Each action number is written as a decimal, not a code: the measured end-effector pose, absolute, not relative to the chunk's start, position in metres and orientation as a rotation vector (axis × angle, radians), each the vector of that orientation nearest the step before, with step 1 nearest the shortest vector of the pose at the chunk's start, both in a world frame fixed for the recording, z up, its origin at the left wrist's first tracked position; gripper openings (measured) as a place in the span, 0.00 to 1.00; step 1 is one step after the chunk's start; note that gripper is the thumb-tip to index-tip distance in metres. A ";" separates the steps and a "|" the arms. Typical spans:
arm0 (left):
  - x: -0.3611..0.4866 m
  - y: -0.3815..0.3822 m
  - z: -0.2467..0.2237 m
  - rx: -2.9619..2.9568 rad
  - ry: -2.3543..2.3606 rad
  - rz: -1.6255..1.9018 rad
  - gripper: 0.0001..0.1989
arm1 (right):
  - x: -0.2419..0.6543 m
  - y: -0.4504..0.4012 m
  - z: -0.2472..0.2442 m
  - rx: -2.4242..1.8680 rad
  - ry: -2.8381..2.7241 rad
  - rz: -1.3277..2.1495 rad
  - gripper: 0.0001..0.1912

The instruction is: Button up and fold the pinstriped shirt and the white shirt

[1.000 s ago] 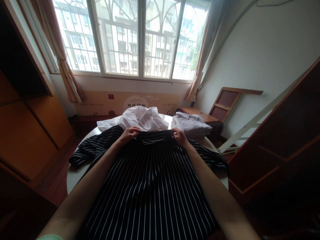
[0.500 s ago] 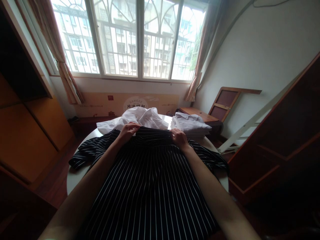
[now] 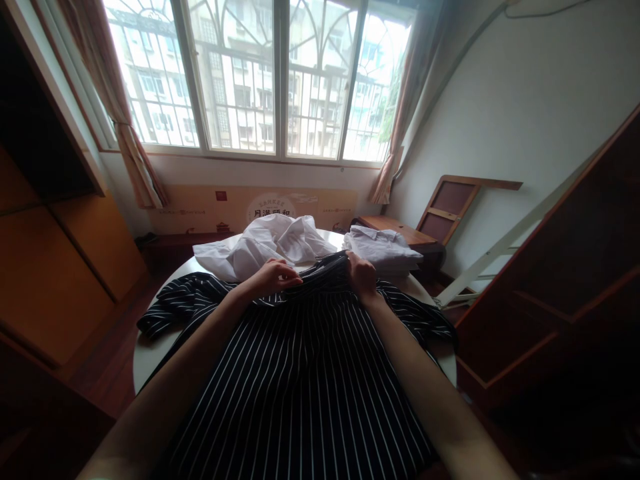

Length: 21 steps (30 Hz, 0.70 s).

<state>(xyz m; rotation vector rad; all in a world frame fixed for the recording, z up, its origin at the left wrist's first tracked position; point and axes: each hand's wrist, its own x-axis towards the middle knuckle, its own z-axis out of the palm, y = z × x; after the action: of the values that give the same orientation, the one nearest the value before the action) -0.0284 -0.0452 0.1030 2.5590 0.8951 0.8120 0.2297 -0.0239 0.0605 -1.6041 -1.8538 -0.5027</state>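
Note:
A black garment with white stripes (image 3: 305,373) lies over the round white table, its body hanging toward me and its sleeves spread to both sides. My left hand (image 3: 275,275) pinches the left part of its collar, fingers closed on the fabric. At the right end of the collar, my right hand (image 3: 361,275) is closed round the cloth, lifting it a little. Between the hands the collar band slants up to the right. A crumpled white cloth (image 3: 280,243) lies just beyond my left hand. Behind my right hand sits a stack of folded white clothes (image 3: 383,248).
The white table (image 3: 150,357) shows its rim at the left. Beyond it stand a low wooden cabinet (image 3: 400,230) and a tilted wooden frame (image 3: 447,208). A pale ladder (image 3: 480,267) leans at the right, beside a large dark red panel (image 3: 550,293).
My left hand has moved right and slightly toward me, bringing the left collar edge inward. The collar, straight before, is now bunched and slanted. My right hand has turned slightly and risen a little.

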 end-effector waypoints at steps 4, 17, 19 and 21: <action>-0.022 -0.046 0.105 2.546 0.806 1.141 0.11 | 0.228 -0.022 0.056 -1.657 -1.899 -0.437 0.17; -0.036 -0.048 0.110 2.480 0.926 0.924 0.15 | 0.231 -0.025 0.058 -1.520 -1.904 -0.456 0.16; -0.039 -0.044 0.105 2.686 1.000 0.995 0.14 | 0.233 -0.023 0.056 -1.472 -1.893 -0.486 0.16; -0.040 -0.039 0.098 2.782 1.138 1.086 0.14 | 0.235 -0.022 0.053 -1.447 -1.871 -0.502 0.16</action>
<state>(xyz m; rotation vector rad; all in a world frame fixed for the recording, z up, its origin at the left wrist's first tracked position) -0.0405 -0.0392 0.0981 2.7822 1.1377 1.0864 0.2352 -0.0224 0.0533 -1.4474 -1.8715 -0.5021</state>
